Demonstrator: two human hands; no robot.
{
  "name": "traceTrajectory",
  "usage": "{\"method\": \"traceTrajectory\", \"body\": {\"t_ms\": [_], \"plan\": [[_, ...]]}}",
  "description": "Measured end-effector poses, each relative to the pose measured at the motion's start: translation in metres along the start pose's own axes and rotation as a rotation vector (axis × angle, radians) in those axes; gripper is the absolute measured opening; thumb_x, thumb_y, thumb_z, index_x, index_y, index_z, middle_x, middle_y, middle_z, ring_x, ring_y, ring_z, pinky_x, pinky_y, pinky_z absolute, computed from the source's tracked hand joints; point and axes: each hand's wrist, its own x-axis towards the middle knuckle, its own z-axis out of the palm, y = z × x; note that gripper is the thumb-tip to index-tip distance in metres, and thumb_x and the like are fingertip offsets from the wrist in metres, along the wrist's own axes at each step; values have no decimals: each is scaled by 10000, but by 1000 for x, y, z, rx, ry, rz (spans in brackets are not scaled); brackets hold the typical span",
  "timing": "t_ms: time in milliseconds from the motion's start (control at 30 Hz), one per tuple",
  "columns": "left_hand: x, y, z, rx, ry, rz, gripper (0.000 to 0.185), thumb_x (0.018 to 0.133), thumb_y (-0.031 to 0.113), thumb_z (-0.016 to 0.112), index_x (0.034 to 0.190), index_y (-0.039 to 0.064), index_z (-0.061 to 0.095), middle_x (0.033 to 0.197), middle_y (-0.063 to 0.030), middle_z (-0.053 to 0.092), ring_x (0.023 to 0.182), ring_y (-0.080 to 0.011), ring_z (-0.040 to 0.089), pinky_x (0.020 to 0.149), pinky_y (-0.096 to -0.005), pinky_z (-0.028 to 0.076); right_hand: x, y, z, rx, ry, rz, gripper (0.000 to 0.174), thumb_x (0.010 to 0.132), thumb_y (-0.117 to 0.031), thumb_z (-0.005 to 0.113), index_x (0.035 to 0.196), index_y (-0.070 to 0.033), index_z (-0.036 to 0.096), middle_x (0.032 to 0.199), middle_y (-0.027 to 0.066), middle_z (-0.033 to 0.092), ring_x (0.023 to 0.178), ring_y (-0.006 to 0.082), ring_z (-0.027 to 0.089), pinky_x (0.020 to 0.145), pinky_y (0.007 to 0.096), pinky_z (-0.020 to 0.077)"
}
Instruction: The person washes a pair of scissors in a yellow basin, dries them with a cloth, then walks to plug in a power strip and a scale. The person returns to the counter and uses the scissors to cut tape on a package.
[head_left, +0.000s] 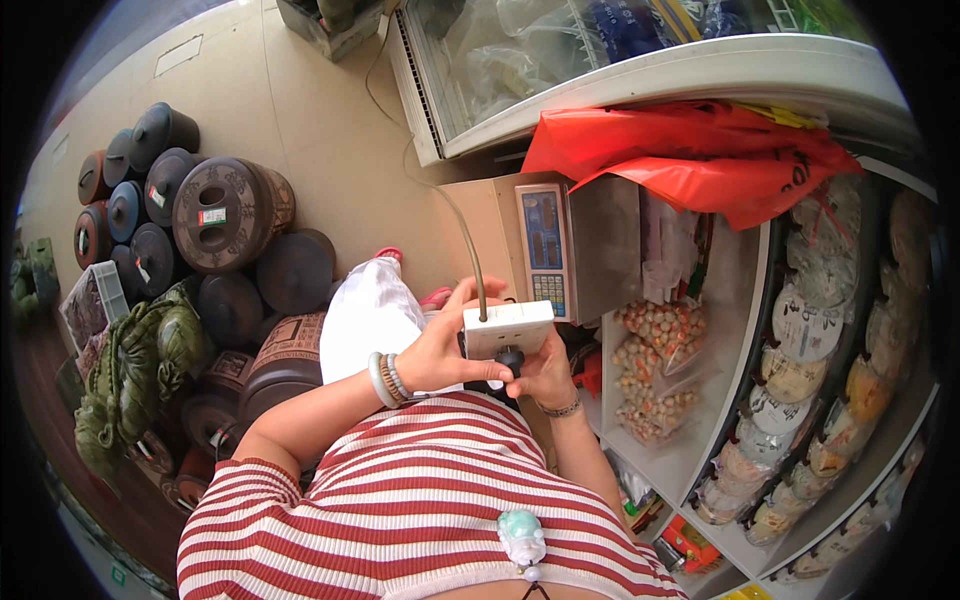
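A white electrical socket block (510, 332) is held in front of the striped shirt, with a grey-brown cable (463, 217) running from its top left. My left hand (448, 349) grips its left side, and the thumb reaches across to a black plug (511, 361) at the block's lower face. Around the block's lower right is my right hand (546, 375), its thumb near the plug. The palms and the far side of the block are hidden. Just beyond stands a price-computing scale (544, 244) with a keypad and a steel platform.
Stacked dark lidded pots (229, 214) stand at left beside a green camouflage bundle (135, 375). A glass-topped freezer (495, 82) is ahead. Red plastic bags (690, 157) hang at right above a compartment of bagged round goods (656, 367). Shelves of wrapped discs (806, 322) line the far right.
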Motion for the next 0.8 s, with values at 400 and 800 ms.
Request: {"method": "traceTrajectory", "body": {"t_ms": [400, 800], "plan": [[-9, 12, 6, -253, 3, -70, 570, 714, 153, 806, 1185, -20, 535, 1055, -86, 636, 979, -146, 581, 876, -303, 457, -4, -26, 24, -48, 51, -37, 887, 593, -142, 884, 1293, 29, 368, 1198, 102, 529, 1131, 190, 521, 975, 322, 406], [-7, 20, 13, -253, 85, -154, 489, 726, 153, 794, 1119, -43, 577, 990, -93, 657, 910, -134, 599, 816, -290, 482, 0, -27, 22, 23, 36, -47, 879, 613, -219, 878, 1294, 46, 389, 1206, 104, 542, 1124, 193, 535, 970, 321, 418]]}}
